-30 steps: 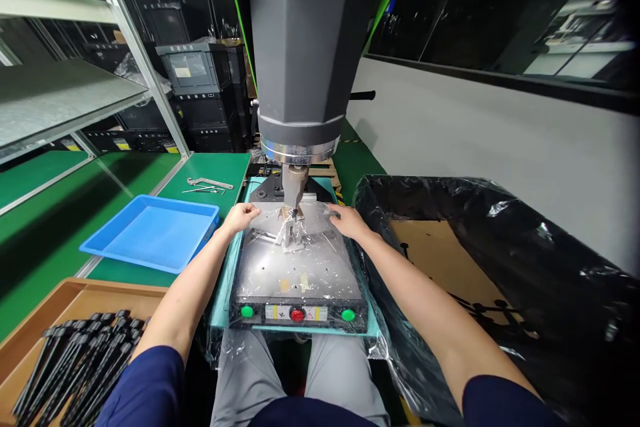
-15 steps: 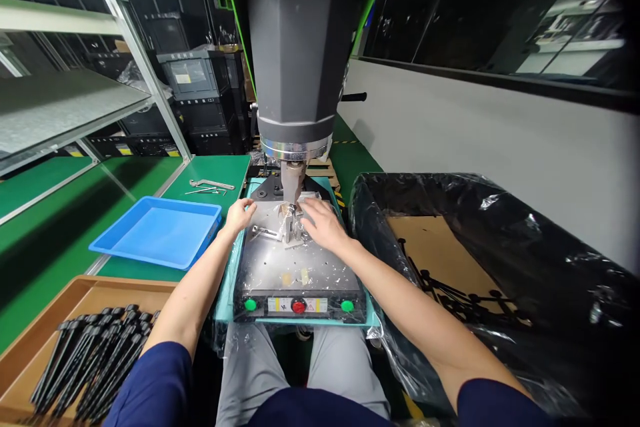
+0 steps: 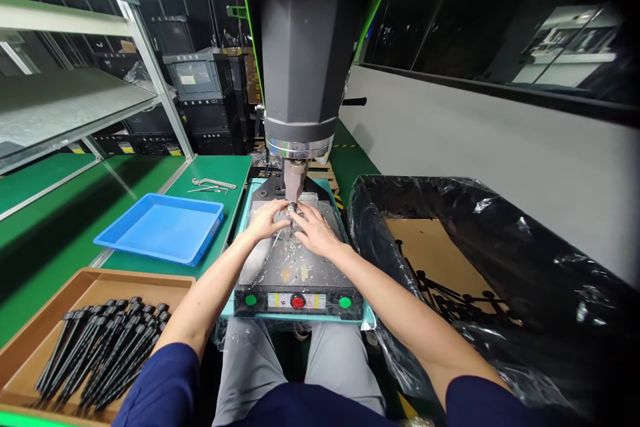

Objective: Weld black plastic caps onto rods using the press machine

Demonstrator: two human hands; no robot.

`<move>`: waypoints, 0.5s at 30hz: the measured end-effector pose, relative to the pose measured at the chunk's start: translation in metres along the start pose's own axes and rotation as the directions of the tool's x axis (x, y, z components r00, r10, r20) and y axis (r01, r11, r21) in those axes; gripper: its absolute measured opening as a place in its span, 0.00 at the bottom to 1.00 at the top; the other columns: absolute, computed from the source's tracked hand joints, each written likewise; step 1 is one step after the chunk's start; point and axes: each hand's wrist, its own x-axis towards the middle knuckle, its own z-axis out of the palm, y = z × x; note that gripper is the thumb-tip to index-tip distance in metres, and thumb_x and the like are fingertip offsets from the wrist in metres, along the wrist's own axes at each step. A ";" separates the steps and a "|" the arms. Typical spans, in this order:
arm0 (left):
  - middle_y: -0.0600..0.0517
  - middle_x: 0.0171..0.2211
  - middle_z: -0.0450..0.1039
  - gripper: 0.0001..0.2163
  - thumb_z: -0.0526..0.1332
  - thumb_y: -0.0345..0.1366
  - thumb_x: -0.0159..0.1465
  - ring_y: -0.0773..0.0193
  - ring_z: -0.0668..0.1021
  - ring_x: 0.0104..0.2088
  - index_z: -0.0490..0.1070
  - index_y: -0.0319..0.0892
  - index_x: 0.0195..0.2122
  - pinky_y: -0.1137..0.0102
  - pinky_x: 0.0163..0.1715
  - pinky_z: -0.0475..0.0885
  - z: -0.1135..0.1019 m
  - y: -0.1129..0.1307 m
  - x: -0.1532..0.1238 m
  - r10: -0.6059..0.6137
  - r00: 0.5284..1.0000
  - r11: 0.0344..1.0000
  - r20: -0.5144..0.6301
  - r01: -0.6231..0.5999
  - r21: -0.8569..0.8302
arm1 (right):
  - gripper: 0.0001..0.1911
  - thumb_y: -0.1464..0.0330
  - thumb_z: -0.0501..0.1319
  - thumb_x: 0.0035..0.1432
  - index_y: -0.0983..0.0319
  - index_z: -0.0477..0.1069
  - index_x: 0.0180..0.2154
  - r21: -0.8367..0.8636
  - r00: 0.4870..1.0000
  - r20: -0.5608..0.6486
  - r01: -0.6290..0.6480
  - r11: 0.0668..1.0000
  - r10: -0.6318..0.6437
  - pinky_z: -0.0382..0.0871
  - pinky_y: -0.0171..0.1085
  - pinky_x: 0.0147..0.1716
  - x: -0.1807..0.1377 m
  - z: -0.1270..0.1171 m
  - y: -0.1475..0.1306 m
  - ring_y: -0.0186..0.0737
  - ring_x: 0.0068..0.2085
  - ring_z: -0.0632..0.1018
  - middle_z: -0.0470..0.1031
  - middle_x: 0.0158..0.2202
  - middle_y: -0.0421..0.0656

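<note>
Both of my hands meet around the small metal fixture (image 3: 290, 232) under the pressing head (image 3: 295, 179) of a large dark machine. My left hand (image 3: 267, 220) comes from the left, fingers stretched toward the fixture and thumb apart. My right hand (image 3: 317, 230) lies on the other side with its fingers spread, their tips beside the fixture. Between the fingertips a small dark piece (image 3: 293, 207) shows just below the head; the fingers partly hide it. The fixture stands on the machine's metal base plate (image 3: 295, 270), which has a shiny clear film over it.
Green buttons and a red button (image 3: 297, 301) line the base's front. To the left are a blue tray (image 3: 165, 223), a wrench (image 3: 215, 183) and a brown tray (image 3: 95, 280) of black rod-like parts (image 3: 107, 347). At right, a black-lined bin (image 3: 430, 190) holds similar parts.
My left hand has moved right, from the plate's left edge to the fixture. My right hand has stayed beside the fixture, its fingers shifting slightly. The whole view has shifted a little.
</note>
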 end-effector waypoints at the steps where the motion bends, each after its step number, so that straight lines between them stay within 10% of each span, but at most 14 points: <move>1: 0.43 0.57 0.70 0.27 0.62 0.47 0.62 0.52 0.71 0.58 0.64 0.44 0.60 0.56 0.59 0.65 0.001 0.000 0.001 0.000 1.000 1.000 0.014 0.000 -0.021 | 0.33 0.71 0.61 0.59 0.58 0.57 0.65 -0.003 1.000 0.005 -0.004 1.000 0.005 0.61 0.60 0.58 -0.001 0.000 -0.001 0.62 0.66 0.53 0.49 0.68 0.52; 11: 0.43 0.56 0.69 0.32 0.67 0.32 0.56 0.51 0.71 0.56 0.59 0.44 0.62 0.57 0.57 0.66 0.008 0.003 0.005 -0.122 0.991 0.993 0.048 0.122 -0.001 | 0.40 0.72 0.61 0.55 0.53 0.50 0.67 -0.022 0.995 0.018 -0.094 0.995 0.095 0.61 0.63 0.55 -0.015 0.009 -0.008 0.66 0.67 0.49 0.43 0.70 0.48; 15: 0.43 0.51 0.72 0.32 0.68 0.31 0.54 0.51 0.75 0.50 0.62 0.43 0.61 0.58 0.51 0.70 0.007 0.003 0.012 -0.155 0.985 0.988 0.075 0.154 0.017 | 0.31 0.72 0.59 0.57 0.59 0.60 0.62 0.073 0.986 -0.148 -0.067 0.995 0.077 0.62 0.57 0.57 -0.007 0.007 -0.008 0.59 0.62 0.59 0.58 0.63 0.53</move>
